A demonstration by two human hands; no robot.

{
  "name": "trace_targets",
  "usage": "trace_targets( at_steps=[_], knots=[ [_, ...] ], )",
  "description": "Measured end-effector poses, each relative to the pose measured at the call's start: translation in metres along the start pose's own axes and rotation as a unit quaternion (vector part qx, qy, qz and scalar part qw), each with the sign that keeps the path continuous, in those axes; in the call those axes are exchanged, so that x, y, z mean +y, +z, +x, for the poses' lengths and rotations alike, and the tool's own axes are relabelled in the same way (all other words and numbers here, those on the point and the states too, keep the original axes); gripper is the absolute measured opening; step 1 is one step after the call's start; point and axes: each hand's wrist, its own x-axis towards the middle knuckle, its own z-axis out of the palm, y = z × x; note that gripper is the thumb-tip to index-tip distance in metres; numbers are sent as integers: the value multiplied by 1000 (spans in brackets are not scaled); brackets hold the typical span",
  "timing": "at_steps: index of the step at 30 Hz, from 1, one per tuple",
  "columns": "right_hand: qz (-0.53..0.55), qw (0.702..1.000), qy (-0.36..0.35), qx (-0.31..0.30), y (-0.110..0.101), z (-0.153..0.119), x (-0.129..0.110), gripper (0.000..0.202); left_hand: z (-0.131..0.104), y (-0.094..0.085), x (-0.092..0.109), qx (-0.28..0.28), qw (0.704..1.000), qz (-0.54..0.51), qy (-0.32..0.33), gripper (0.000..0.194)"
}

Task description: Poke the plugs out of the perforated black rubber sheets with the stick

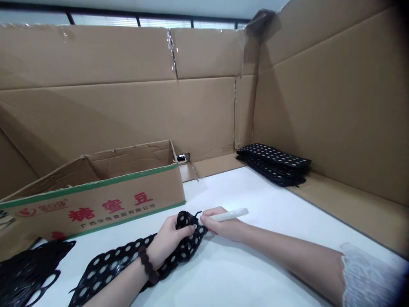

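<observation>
My left hand point(171, 238) is closed on the end of a black strip with rows of pale round spots point(110, 264), thumb on top. That end is bunched up off the white table, while the rest of the strip runs back under my left forearm. In my right hand point(222, 224) is a white pen-like tool point(234, 214), gripped between thumb and fingers. Its front end points at the bunched end of the strip, beside a thin black tail. Whether the tip touches the strip cannot be made out.
A low open carton with green edging and red lettering point(128, 204) stands at the left. A stack of spotted black strips point(275, 164) lies at the back right. Loose black cut-out material point(28, 273) is at the front left. Cardboard walls point(128, 115) enclose the white table point(255, 264).
</observation>
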Motion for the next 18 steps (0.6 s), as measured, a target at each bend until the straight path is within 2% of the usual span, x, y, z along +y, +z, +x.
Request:
trace_targets(
  at_steps=[4, 8, 11, 15, 18],
  knots=[
    [-117, 993, -26, 14, 2, 1, 0, 32, -2, 3, 2, -2, 1000, -28, -5, 14],
    [-259, 963, -56, 49, 7, 7, -2, 29, -1, 7, 2, 16, 999, -32, -19, 11],
    [-316, 945, -45, 69, 9, 12, -3, 28, 0, 7, 2, 16, 1000, -15, -19, 13],
    [-297, 950, 11, 91, 7, 13, -1, 34, -2, 5, 0, 9, 998, 48, 29, 17],
    [-185, 977, 64, 83, 3, 8, 0, 41, -2, 7, -2, 46, 989, 116, 76, 17]
  ],
)
